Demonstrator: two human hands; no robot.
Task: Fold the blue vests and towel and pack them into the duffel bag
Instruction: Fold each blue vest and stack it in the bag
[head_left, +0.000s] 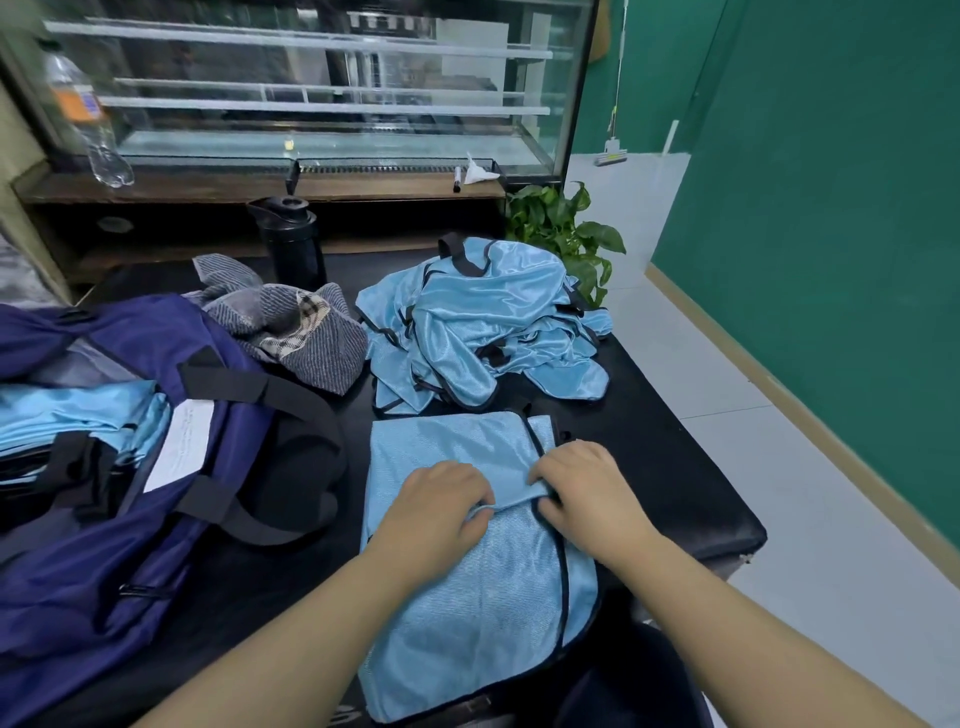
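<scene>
A light blue vest (467, 613) with black trim lies flat on the black table in front of me, its near end hanging over the edge. My left hand (441, 499) and my right hand (582, 483) each pinch a raised fold of fabric across the vest's middle. Behind it sits a loose heap of blue vests (483, 322). A grey striped towel (291, 322) lies crumpled at the back left. The navy duffel bag (130, 519) stands open on the left, with folded blue vests (78, 421) stacked inside.
A black bottle (293, 244) stands behind the towel. A green plant (561, 223) sits past the table's far right corner. A glass display case (311, 88) and a clear plastic bottle (83, 109) are at the back. The black table (675, 488) ends at right above white floor tiles.
</scene>
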